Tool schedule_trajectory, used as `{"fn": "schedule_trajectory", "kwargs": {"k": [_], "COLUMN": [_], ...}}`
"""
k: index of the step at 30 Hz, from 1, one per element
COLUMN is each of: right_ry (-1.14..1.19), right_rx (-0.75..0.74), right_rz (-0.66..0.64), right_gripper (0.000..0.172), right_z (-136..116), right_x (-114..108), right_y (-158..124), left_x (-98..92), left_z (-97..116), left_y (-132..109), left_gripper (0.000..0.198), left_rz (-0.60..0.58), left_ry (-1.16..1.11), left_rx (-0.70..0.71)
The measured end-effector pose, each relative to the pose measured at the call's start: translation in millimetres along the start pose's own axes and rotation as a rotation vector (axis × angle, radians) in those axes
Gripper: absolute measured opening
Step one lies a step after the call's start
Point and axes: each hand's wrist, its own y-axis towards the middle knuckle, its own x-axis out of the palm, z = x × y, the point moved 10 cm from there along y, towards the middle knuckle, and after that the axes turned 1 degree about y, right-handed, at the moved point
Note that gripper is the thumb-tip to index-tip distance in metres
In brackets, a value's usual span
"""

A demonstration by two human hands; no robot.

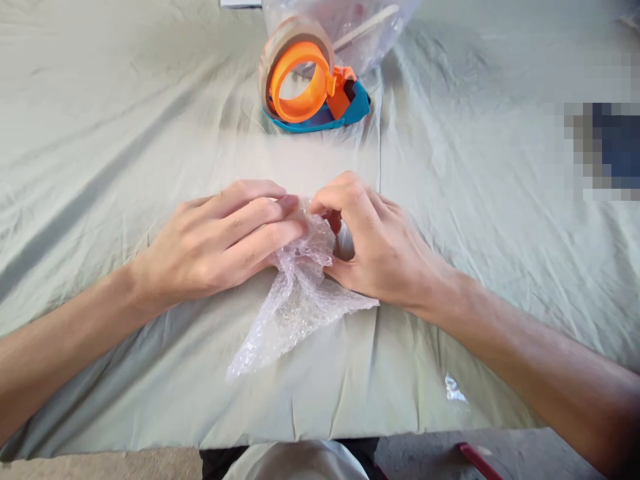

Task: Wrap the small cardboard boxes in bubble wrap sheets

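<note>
A crumpled piece of clear bubble wrap [305,293] lies bunched between my hands, its loose end fanned out toward the table's front edge. My left hand [235,237] covers its left side, fingers curled over the wrap and pressing on it. From the right, my right hand [370,240] pinches the gathered part, with thumb and fingers bent around it. Whether anything is inside the bunched wrap, I cannot tell.
Beyond my hands stands an orange and blue tape dispenser [320,93] with a roll of tape. Behind it sits a clear plastic bag [345,33] with things inside. A wrinkled pale green cloth [125,153] covers the table. A small shiny scrap [455,388] lies near the front edge.
</note>
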Motion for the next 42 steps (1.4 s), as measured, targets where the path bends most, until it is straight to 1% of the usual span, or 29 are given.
{"fn": "schedule_trajectory", "kwargs": {"k": [3, 6, 7, 9, 11, 14, 16, 18, 20, 23, 25, 27, 30, 33, 37, 42], "right_ry": [0.014, 0.055, 0.075, 0.120, 0.156, 0.192, 0.204, 0.207, 0.205, 0.203, 0.197, 0.185, 0.159, 0.147, 0.242, 0.335], "right_rx": [0.032, 0.097, 0.122, 0.171, 0.192, 0.166, 0.137, 0.134, 0.139, 0.108, 0.084, 0.073, 0.057, 0.075, 0.109, 0.037], "right_rz": [0.021, 0.044, 0.051, 0.063, 0.066, 0.071, 0.092, 0.104, 0.100, 0.088, 0.096, 0.098, 0.085, 0.089, 0.124, 0.118], "right_gripper": [0.031, 0.031, 0.032, 0.032, 0.029, 0.023, 0.021, 0.021, 0.019, 0.018, 0.019, 0.020, 0.021, 0.022, 0.023, 0.016], "right_z": [0, 1, 2, 5, 7, 7, 5, 5, 5, 2, 0, -1, -3, -2, 2, 0], "right_x": [-1, -3, -3, -4, -4, -3, -5, -5, -5, -6, -8, -9, -8, -6, -7, -11], "right_y": [2, 0, -1, -4, -6, -6, -5, -4, -3, -2, -1, 0, 1, -1, -6, -6], "left_x": [0.1, -1.6, 1.9, 3.9, 3.6, 1.8, 1.3, 1.9, 1.8, 3.8, 4.2, 2.9, 4.3, 5.5, 4.2, 2.2], "left_z": [-1, -3, -6, -15, -11, -5, -7, -8, -5, 1, 0, -4, -9, -10, -13, -14], "left_y": [0, -1, -1, -4, -3, -1, -2, -3, -3, -4, -5, -5, -6, -5, -4, -5], "left_gripper": [0.019, 0.011, 0.011, 0.006, 0.009, 0.018, 0.024, 0.025, 0.021, 0.013, 0.013, 0.015, 0.024, 0.024, 0.022, 0.020], "left_rz": [0.009, 0.040, 0.011, 0.007, 0.008, 0.043, 0.074, 0.073, 0.045, -0.047, -0.073, -0.041, 0.010, 0.032, 0.045, 0.058], "left_ry": [-0.024, -0.146, -0.193, -0.272, -0.275, -0.223, -0.201, -0.175, -0.140, -0.124, -0.144, -0.180, -0.235, -0.285, -0.325, -0.371], "left_rx": [-0.054, -0.127, -0.187, -0.295, -0.250, -0.153, -0.165, -0.171, -0.119, -0.040, -0.058, -0.121, -0.199, -0.202, -0.208, -0.201]}}
